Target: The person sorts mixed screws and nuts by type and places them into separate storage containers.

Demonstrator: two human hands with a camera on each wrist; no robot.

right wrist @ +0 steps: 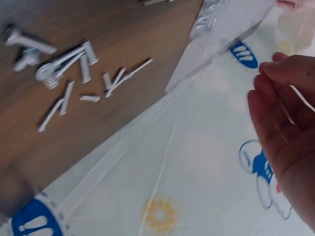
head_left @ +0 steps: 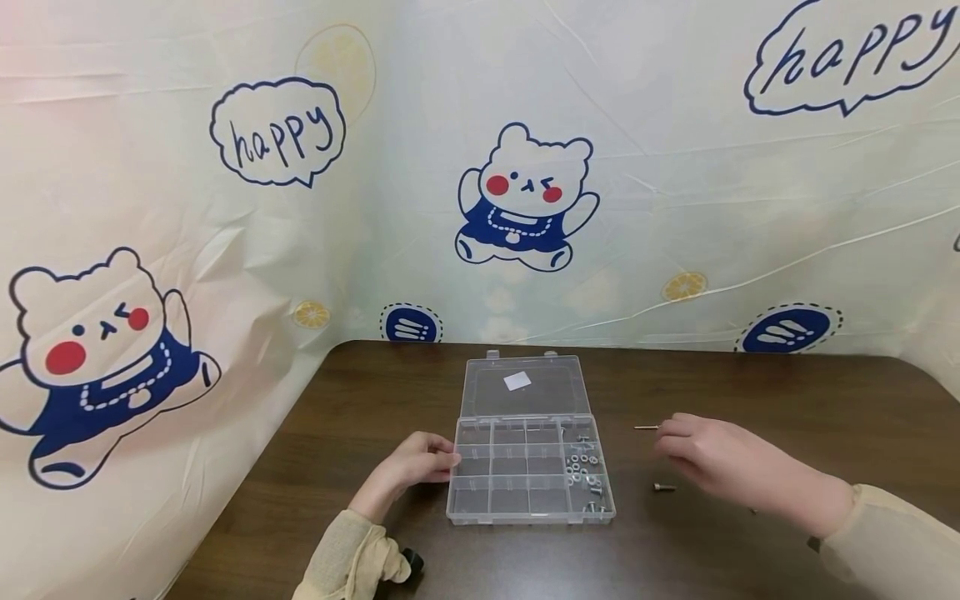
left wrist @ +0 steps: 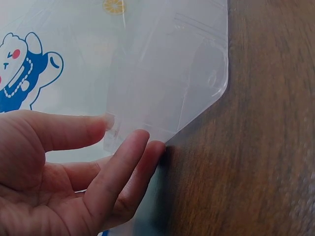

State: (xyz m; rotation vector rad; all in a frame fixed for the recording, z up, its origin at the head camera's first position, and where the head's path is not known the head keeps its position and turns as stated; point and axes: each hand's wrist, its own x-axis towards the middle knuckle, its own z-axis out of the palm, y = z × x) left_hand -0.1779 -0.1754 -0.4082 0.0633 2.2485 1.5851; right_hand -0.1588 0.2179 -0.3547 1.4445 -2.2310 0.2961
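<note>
Fingers of your left hand (head_left: 416, 458) hold the clear organizer box's (head_left: 507, 516) left edge; whether your right hand (head_left: 705, 448) pinches anything, you cannot tell. Metal screws (right wrist: 85, 68) right on the desk (head_left: 697, 383) look light, stiff, slippery: pinch mid-length.

Clear, glossy plastic box (head_left: 471, 502), lower centre; shiny metal screw (head_left: 663, 487), lower right; smooth wood-grain table (head_left: 382, 383); creased sheet (head_left: 660, 217) above.

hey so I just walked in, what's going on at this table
A person's left hand holds a clear plastic compartment box by its left edge. Its lid is folded back. Small screws and nuts sit in its right-hand column. The right hand hovers near loose bolts on the table; whether it grips one isn't clear.
</note>
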